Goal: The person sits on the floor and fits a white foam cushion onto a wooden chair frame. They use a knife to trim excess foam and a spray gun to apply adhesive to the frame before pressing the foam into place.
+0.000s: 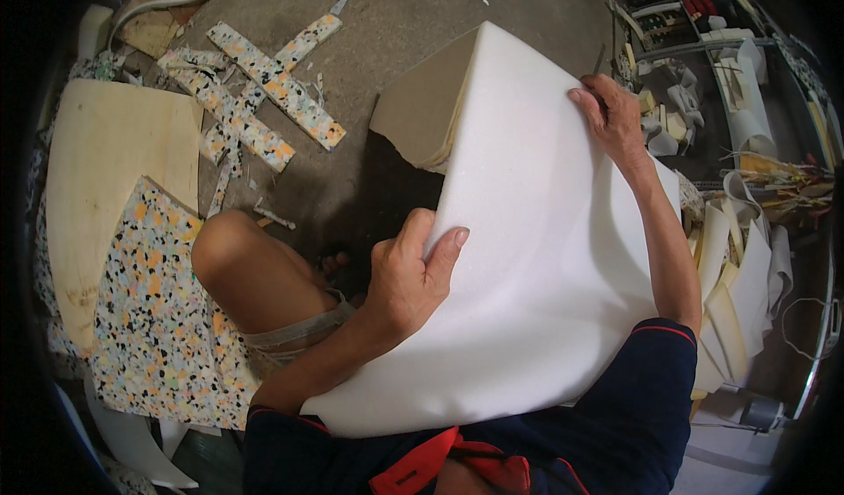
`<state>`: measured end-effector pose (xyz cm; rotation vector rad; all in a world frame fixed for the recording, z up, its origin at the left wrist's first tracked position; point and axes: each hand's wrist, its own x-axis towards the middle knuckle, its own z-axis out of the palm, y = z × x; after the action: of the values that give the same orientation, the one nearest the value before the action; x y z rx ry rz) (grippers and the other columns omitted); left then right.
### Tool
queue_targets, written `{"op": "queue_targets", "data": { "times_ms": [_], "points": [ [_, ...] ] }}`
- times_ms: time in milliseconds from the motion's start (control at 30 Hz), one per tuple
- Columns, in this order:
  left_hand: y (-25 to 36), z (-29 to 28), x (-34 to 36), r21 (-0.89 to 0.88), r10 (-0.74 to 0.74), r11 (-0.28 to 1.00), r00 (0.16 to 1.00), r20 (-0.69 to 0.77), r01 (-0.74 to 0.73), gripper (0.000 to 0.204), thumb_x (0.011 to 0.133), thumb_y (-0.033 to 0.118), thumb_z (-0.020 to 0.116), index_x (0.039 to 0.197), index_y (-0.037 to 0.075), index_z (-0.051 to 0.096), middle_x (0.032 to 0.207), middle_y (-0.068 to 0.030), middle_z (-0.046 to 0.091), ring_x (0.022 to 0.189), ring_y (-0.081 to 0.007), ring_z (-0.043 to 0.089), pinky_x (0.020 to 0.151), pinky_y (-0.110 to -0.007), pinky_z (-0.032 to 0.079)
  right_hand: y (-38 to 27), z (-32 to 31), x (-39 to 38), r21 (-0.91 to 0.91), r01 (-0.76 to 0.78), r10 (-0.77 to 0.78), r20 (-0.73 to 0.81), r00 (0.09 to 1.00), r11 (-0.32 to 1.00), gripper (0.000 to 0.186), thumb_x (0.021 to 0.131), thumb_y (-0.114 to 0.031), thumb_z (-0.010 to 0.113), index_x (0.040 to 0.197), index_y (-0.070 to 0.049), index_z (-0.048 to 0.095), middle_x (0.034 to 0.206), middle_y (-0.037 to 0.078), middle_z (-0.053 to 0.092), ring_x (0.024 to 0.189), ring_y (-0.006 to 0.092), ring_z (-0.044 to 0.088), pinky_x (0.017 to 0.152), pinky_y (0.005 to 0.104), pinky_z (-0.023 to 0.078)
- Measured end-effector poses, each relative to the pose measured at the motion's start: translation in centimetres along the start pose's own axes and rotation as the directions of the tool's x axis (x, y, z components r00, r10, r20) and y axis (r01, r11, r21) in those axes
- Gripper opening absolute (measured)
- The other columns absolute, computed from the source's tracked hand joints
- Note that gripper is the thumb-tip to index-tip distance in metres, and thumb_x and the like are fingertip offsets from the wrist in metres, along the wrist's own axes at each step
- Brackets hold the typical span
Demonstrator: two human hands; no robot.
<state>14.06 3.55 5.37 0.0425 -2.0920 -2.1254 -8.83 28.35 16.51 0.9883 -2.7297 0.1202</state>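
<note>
A large white foam sheet (536, 222) lies draped over a brown box-like panel piece (422, 104) in front of me, its near part reaching my lap. At the sheet's left edge my left hand (409, 271) is closed, thumb on top and fingers curled under the rim. My right hand (611, 117) grips the far right edge with thumb and bent fingers. A thin dark sliver shows just beyond that hand; I cannot tell what it is. The foam dips in soft folds between my arms. The panel's underside is hidden.
Speckled foam strips (277, 86) lie crossed on the concrete floor (396, 3). To my left are a speckled foam slab (163, 310) and a pale curved board (123, 170). Foam offcuts (734, 293) and a metal rack (703, 51) crowd the right side.
</note>
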Motion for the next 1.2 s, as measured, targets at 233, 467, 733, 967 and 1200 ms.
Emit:
{"op": "queue_targets", "data": {
  "times_ms": [233, 467, 733, 967, 1200],
  "points": [
    [0.3, 0.0, 0.2, -0.079, -0.069, 0.994, 0.997, 0.020, 0.071, 0.028, 0.098, 0.014, 0.066, 0.084, 0.001, 0.046, 0.059, -0.0157, 0.052, 0.044, -0.0192, 0.048, 0.044, -0.033, 0.041, -0.1, 0.3, -0.1, -0.023, -0.004, 0.004, -0.003, 1.000, 1.000, 0.030, 0.091, -0.030, 0.073, 0.096, -0.001, 0.068, 0.080, 0.013, 0.063, 0.069, 0.0294, 0.062, 0.064, 0.0384, 0.049],
    [0.0, -0.1, 0.1, -0.031, -0.133, 0.991, 0.991, 0.027, 0.134, 0.028, 0.100, 0.020, 0.063, 0.084, 0.001, 0.051, 0.060, -0.0068, 0.053, 0.055, -0.0075, 0.048, 0.051, -0.029, 0.042, 0.0, 0.8, -0.2, -0.023, 0.001, -0.001, -0.010, 1.000, 1.000, 0.029, 0.092, -0.029, 0.072, 0.098, -0.001, 0.069, 0.084, 0.014, 0.064, 0.068, 0.0284, 0.062, 0.063, 0.0385, 0.049],
    [-0.9, 0.1, 0.2, -0.090, -0.207, 0.974, 0.978, 0.031, 0.209, 0.030, 0.101, 0.020, 0.063, 0.083, 0.001, 0.050, 0.061, -0.0029, 0.049, 0.059, -0.0040, 0.040, 0.050, -0.027, 0.038, -1.0, 1.8, -0.9, -0.216, 0.003, -0.027, -0.111, 0.993, 0.976, 0.031, 0.095, -0.028, 0.069, 0.112, -0.002, 0.068, 0.103, 0.015, 0.068, 0.096, 0.0315, 0.063, 0.084, 0.0410, 0.050],
    [-1.0, 0.4, 0.0, -0.064, -0.183, 0.981, 0.983, -0.006, 0.182, 0.030, 0.101, 0.020, 0.063, 0.082, 0.000, 0.050, 0.060, 0.0002, 0.047, 0.059, -0.0035, 0.039, 0.050, -0.026, 0.036, -8.0, 2.9, -2.1, -0.209, 0.142, -0.148, -0.011, 0.989, 0.968, 0.077, 0.099, -0.050, 0.053, 0.151, 0.004, 0.034, 0.155, 0.028, 0.034, 0.147, 0.0409, 0.031, 0.120, 0.0521, 0.025],
    [-1.9, 0.8, 0.1, -0.064, -0.150, 0.987, 0.988, -0.035, 0.148, 0.028, 0.100, 0.018, 0.064, 0.083, 0.000, 0.050, 0.060, -0.0046, 0.051, 0.054, -0.0077, 0.045, 0.049, -0.029, 0.040, -13.4, 6.2, -0.8, -0.144, 0.081, -0.064, 0.117, 0.991, 0.986, 0.102, 0.092, -0.076, 0.037, 0.160, -0.003, 0.013, 0.165, 0.021, 0.013, 0.153, 0.0403, 0.012, 0.121, 0.0605, 0.009]
  ]
}}
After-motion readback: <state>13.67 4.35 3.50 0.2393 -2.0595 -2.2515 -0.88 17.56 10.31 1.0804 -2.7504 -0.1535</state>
